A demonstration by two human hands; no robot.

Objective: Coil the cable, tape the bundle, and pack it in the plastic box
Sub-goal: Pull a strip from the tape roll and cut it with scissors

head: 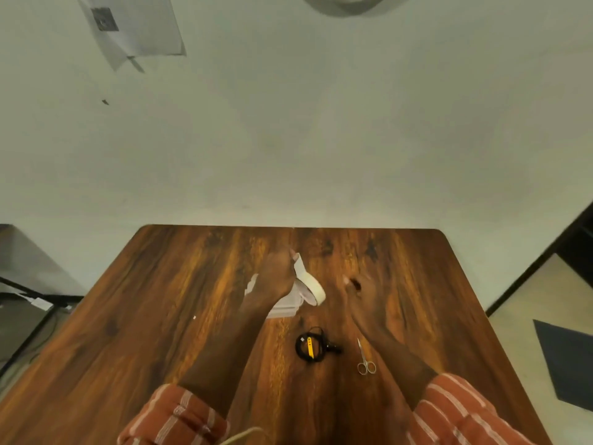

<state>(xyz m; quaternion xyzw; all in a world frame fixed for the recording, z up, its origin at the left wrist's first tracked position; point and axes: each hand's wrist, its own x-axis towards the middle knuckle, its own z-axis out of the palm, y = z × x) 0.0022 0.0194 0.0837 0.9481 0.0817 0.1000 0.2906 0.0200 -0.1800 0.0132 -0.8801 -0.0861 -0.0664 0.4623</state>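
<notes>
Head view shows the left hand (276,277) raised over the tabletop (160,316), gripping the tape roll (309,289) with a loose strip sticking up past the fingers. The right hand (362,292) hovers just beside it, blurred, so whether it is open or closed cannot be told. The cable (313,346), black and already coiled with a yellow tag, lies near the person, between the forearms; scissors (365,359) rest to its right. A pale box (284,308) sits partly hidden under the left hand. The coil looks light and springy, likely to loosen, so pinching across all loops at one side seems best while taping.
</notes>
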